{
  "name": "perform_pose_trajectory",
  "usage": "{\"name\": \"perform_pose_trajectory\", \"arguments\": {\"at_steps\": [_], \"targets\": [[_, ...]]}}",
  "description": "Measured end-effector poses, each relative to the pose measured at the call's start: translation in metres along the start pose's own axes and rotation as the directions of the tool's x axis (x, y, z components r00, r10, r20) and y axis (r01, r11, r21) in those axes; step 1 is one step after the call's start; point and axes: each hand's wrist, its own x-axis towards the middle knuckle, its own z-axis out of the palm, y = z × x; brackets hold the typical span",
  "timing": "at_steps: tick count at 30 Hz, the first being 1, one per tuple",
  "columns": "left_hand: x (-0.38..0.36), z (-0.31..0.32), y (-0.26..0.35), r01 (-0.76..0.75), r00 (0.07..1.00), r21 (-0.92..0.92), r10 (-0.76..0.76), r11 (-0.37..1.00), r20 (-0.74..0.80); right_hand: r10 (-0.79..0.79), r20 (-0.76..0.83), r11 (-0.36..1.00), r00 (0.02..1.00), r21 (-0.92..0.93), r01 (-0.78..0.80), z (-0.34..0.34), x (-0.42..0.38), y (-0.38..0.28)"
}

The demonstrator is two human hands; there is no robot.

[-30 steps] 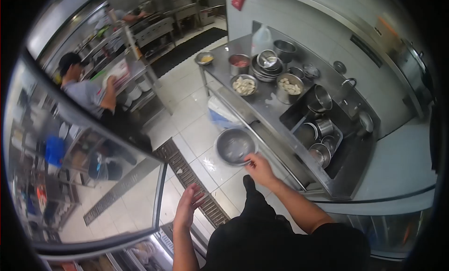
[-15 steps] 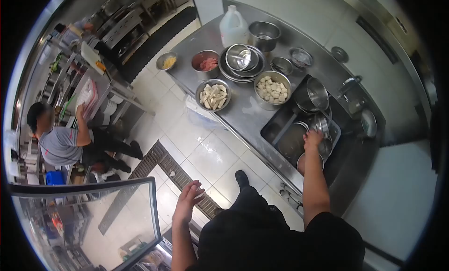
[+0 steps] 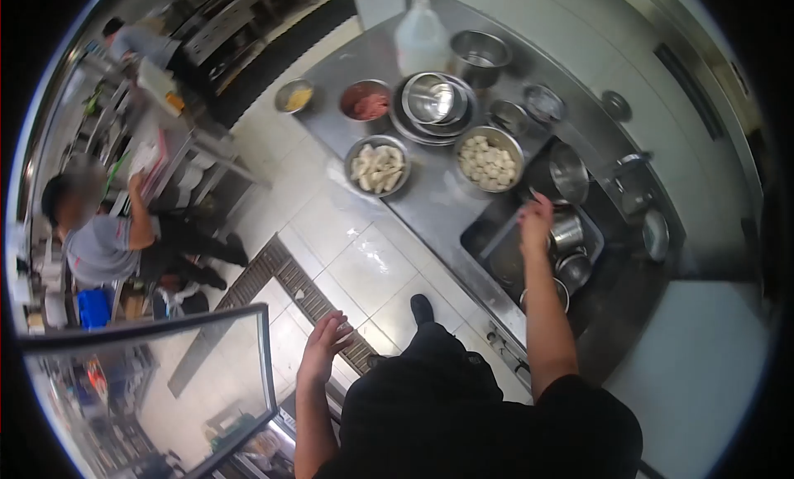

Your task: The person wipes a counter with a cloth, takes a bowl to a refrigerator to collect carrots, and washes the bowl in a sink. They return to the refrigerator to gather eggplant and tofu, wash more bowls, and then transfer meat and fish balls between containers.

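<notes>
A person's right hand (image 3: 536, 221) reaches over the sink (image 3: 476, 244), fingers bent and pointing to the far side; whether they grip anything cannot be told. Just right of the hand, a steel pot (image 3: 567, 231) sits among washing-up inside a grey tub (image 3: 498, 247), its long axis unclear behind blur. Beyond it, at the far end of the sink, a steel pan (image 3: 567, 173) leans on edge, its mouth's long axis running from far left to near right. Another pot (image 3: 574, 271) lies on the near side, and the right forearm hides part of the basin's contents.

The left hand (image 3: 325, 347), fingers loosely curled and holding nothing, hangs above the floor drain (image 3: 308, 304), right of a glass door (image 3: 149, 388).

On the steel surface (image 3: 413, 210), a bowl of white cubes (image 3: 490, 160) stands just beyond the sink, with a bowl of white strips (image 3: 378, 166) to its left. Farther off are stacked bowls (image 3: 432, 107), a pot of pinkish-red food (image 3: 365, 102) and a plastic jug (image 3: 420, 39). At far left, a co-worker in grey (image 3: 103, 249) stands at another counter.
</notes>
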Motion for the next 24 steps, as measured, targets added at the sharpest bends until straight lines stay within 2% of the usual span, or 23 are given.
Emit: {"name": "perform_pose_trajectory", "arguments": {"at_steps": [2,4,6,7,8,10,11,12,13,14,16,17,18,20,21,23,24], "targets": [[0.003,0.003,-0.005,0.008,1.000,0.025,-0.008,1.000,0.001,-0.056,0.089,0.998,0.994,0.032,0.053,0.031,-0.025,-0.002],[0.011,-0.001,-0.016,0.015,1.000,0.085,-0.015,0.996,-0.003,-0.156,0.104,0.948,0.982,-0.262,0.179,0.055,-0.038,0.031],[0.024,-0.013,-0.038,0.008,0.999,0.160,-0.001,0.987,-0.038,-0.275,0.148,0.878,0.950,-0.363,0.311,0.070,-0.076,0.025],[0.029,-0.016,-0.049,0.036,0.995,0.243,-0.011,0.969,-0.103,-0.277,0.150,0.886,0.949,-0.342,0.313,0.071,-0.094,0.028],[0.043,-0.036,-0.075,0.066,0.989,0.392,-0.008,0.918,-0.148,-0.307,0.139,0.898,0.941,-0.285,0.335,0.075,-0.107,0.033],[0.055,-0.064,-0.119,0.056,0.967,0.794,0.164,0.606,-0.194,-0.321,0.144,0.913,0.936,-0.215,0.346,0.077,-0.133,0.040],[0.057,-0.081,-0.143,0.075,0.961,0.820,0.177,0.567,-0.211,-0.305,0.160,0.921,0.939,-0.204,0.333,0.076,-0.145,0.042],[0.052,-0.089,-0.157,0.096,0.958,0.845,0.182,0.526,-0.222,-0.228,0.209,0.915,0.951,-0.289,0.283,0.066,-0.152,0.034],[0.048,-0.101,-0.169,0.095,0.960,0.852,0.179,0.516,-0.216,-0.263,0.266,0.890,0.927,-0.303,0.339,0.060,-0.154,0.029],[0.042,-0.115,-0.185,0.203,0.947,0.825,0.109,0.527,-0.302,-0.291,0.325,0.863,0.900,-0.316,0.393,0.057,-0.155,0.027],[0.035,-0.145,-0.219,0.414,0.884,0.738,-0.044,0.533,-0.465,-0.277,0.387,0.860,0.879,-0.308,0.406,0.054,-0.149,0.032],[0.028,-0.157,-0.226,0.467,0.855,0.683,-0.090,0.561,-0.511,-0.268,0.423,0.859,0.866,-0.301,0.413,0.060,-0.147,0.034],[0.022,-0.163,-0.231,0.499,0.820,0.651,-0.070,0.571,-0.568,-0.283,0.452,0.857,0.846,-0.276,0.434,0.070,-0.147,0.031],[0.004,-0.165,-0.221,0.477,0.781,0.558,-0.036,0.679,-0.624,-0.314,0.485,0.848,0.816,-0.243,0.471,0.084,-0.142,0.021],[0.000,-0.167,-0.220,0.436,0.770,0.564,0.034,0.701,-0.637,-0.311,0.516,0.837,0.798,-0.249,0.487,0.095,-0.139,0.017],[0.000,-0.181,-0.223,0.423,0.731,0.497,0.039,0.757,-0.681,-0.326,0.533,0.869,0.781,-0.157,0.470,0.127,-0.140,0.025],[0.007,-0.184,-0.226,0.407,0.726,0.477,0.041,0.779,-0.686,-0.306,0.550,0.852,0.777,-0.206,0.481,0.140,-0.141,0.015]]}}
